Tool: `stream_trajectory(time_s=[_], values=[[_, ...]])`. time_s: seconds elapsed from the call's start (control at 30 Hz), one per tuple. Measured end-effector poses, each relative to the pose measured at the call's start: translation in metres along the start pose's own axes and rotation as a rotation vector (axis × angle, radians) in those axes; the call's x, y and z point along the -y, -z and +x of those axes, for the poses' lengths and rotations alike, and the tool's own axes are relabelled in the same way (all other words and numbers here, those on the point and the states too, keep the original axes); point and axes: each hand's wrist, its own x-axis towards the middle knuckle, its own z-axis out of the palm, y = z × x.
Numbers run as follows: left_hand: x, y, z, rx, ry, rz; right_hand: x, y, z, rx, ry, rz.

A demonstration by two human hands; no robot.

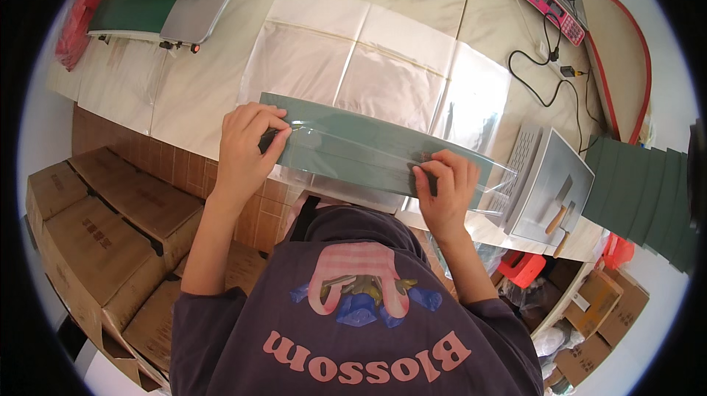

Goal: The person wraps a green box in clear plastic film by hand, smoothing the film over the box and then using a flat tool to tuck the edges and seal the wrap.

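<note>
A long grey-green panel (353,139) lies crosswise in front of me at the table's near edge. A clear plastic sleeve (500,189) covers much of it and sticks out past its right end; whether the panel is inside or under the plastic, I cannot tell. Near the panel's left end, my left hand (251,139) pinches the sleeve's edge between thumb and fingers. My right hand (450,191) bends over the right part, its thumb and fingertips gripping the plastic against the panel. Clear plastic bags (309,59) lie flat just beyond the panel.
A sealing machine with a green conveyor belt (138,9) stands back left. At right are a metal box (544,191) bearing wooden-handled scrapers (559,216), fanned green panels (635,191), a pink-keyed scale (552,12) and a black cable (530,86). Cardboard boxes (99,241) fill the lower left.
</note>
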Motion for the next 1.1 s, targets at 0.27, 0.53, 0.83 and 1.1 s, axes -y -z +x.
stream_trajectory(time_s=[0.27,0.53,0.83,1.1], values=[[0.004,-0.003,-0.003,-0.048,-0.014,-0.032,0.030,-0.022,0.003,0.039,0.042,0.047],[0.001,-0.001,-0.002,-0.030,0.013,-0.039,0.024,-0.024,0.007,0.044,0.050,0.049],[-0.003,-0.002,-0.001,-0.012,0.046,-0.028,0.060,-0.039,-0.004,0.295,0.251,0.188],[-0.004,-0.002,-0.001,-0.013,0.030,0.009,0.062,-0.035,-0.003,0.340,0.125,0.019]])
